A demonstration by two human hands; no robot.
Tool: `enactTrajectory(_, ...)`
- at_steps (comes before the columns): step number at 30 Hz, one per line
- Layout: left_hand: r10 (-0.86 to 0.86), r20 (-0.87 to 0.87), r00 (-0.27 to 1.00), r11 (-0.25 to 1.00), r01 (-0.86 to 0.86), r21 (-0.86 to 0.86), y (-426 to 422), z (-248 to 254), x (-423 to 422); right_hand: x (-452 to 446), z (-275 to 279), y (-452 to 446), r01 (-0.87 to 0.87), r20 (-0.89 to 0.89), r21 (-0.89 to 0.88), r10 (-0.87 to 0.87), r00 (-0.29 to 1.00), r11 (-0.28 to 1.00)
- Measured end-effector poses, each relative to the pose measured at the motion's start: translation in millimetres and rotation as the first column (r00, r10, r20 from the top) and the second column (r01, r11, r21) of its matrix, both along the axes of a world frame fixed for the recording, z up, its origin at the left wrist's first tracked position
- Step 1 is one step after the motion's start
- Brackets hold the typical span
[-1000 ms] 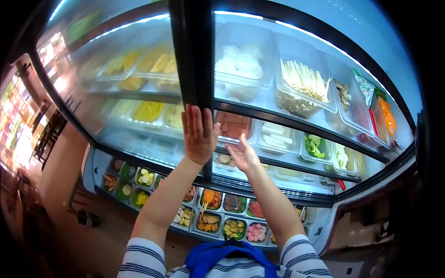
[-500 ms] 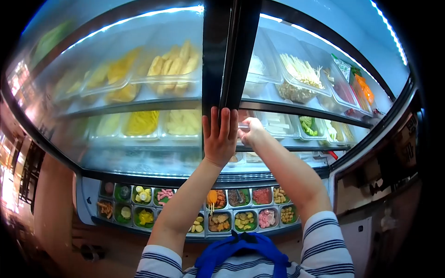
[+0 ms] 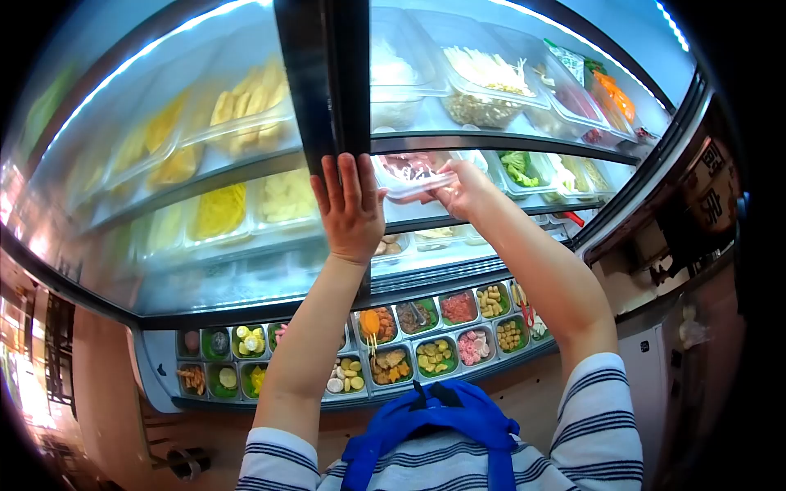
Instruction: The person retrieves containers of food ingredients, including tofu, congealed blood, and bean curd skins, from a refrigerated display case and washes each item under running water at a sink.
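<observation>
My left hand (image 3: 350, 209) lies flat with outstretched fingers against the black upright frame (image 3: 348, 90) of the fridge's sliding glass door. My right hand (image 3: 468, 192) reaches through the opening beside it and grips the rim of a clear plastic container (image 3: 395, 190). Inside that container is pinkish and pale sliced food, partly blurred. It tilts toward me at the middle shelf, just right of my left hand. Leafy green vegetables (image 3: 517, 168) sit in a tray right of my right hand.
Above, the upper shelf carries bins of enoki mushrooms (image 3: 491, 72) and long pale-yellow pieces (image 3: 250, 106) behind glass. A row of small metal trays (image 3: 434, 356) with mixed foods runs below the fridge. Red-handled scissors (image 3: 524, 307) rest among them at the right.
My right hand has drawn the clear container outward into fuller view. The door frame, with my left hand on it, has shifted left, and the head view has turned somewhat.
</observation>
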State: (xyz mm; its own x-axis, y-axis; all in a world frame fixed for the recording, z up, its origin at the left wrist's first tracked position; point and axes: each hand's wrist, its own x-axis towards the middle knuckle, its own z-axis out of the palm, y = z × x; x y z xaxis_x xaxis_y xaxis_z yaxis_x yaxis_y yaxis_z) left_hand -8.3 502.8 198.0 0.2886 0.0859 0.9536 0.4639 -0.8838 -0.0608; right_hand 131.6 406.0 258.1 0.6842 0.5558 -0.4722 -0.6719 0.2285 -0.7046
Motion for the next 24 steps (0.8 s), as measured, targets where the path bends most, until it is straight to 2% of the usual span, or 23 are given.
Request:
enactTrajectory(3,-0.005,-0.017,1.000,1.000,0.005,-0.013,-2,1,-2,14,-14,-41,-0.090,-0.069,0.017,0.091,0.993,0.996)
enactTrajectory(5,0.000,-0.010,1.000,1.000,0.000,-0.002,-2,2,-1,18,-20,-73,-0.154,-0.054,-0.059,0.151,0.987,0.986)
enactTrajectory(9,-0.003,-0.030,1.000,1.000,0.003,-0.021,-6,5,-3,3,-16,-147,-0.140,-0.066,-0.058,0.136,0.989,0.988)
enactTrajectory(11,-0.042,-0.065,0.997,0.995,0.035,-0.093,-10,7,-6,2,-26,-187,-0.093,-0.104,-0.091,0.084,0.991,0.991)
enactTrajectory(13,-0.170,-0.015,0.985,0.966,0.164,-0.200,-27,12,-12,-3,-29,-233,-0.149,-0.133,-0.082,0.137,0.982,0.985)
enactTrajectory(15,-0.297,0.174,0.939,0.878,0.340,-0.336,-74,8,-13,-9,-35,-273,-0.128,-0.148,-0.055,0.119,0.982,0.990)
enactTrajectory(16,-0.303,0.156,0.940,0.844,0.340,-0.415,-102,-4,-11,-11,-41,-295,-0.111,-0.124,-0.077,0.101,0.987,0.991)
enactTrajectory(17,-0.442,0.222,0.869,0.701,0.489,-0.519,-134,-25,-6,-12,-47,-317,-0.092,-0.099,-0.100,0.082,0.992,0.991)
enactTrajectory(19,-0.643,0.156,0.750,0.327,0.453,-0.829,-210,-59,0,-18,-55,-361,-0.048,-0.116,-0.103,0.036,0.993,0.994)
enactTrajectory(21,-0.668,0.368,0.647,-0.158,0.360,-0.919,-286,-68,18,-22,-61,-406,-0.016,-0.127,-0.113,0.001,0.992,0.994)
enactTrajectory(22,-0.552,0.598,0.582,-0.481,0.364,-0.798,-321,-63,26,-25,-65,-427,0.026,-0.093,-0.113,-0.037,0.995,0.993)
enactTrajectory(23,-0.358,0.766,0.535,-0.742,0.335,-0.581,-352,-62,31,-27,-71,-450,0.046,-0.107,-0.121,-0.059,0.992,0.992)
enactTrajectory(24,-0.321,0.793,0.518,-0.832,0.246,-0.498,-371,-71,38,-25,-78,-473,0.069,-0.108,-0.111,-0.081,0.991,0.991)
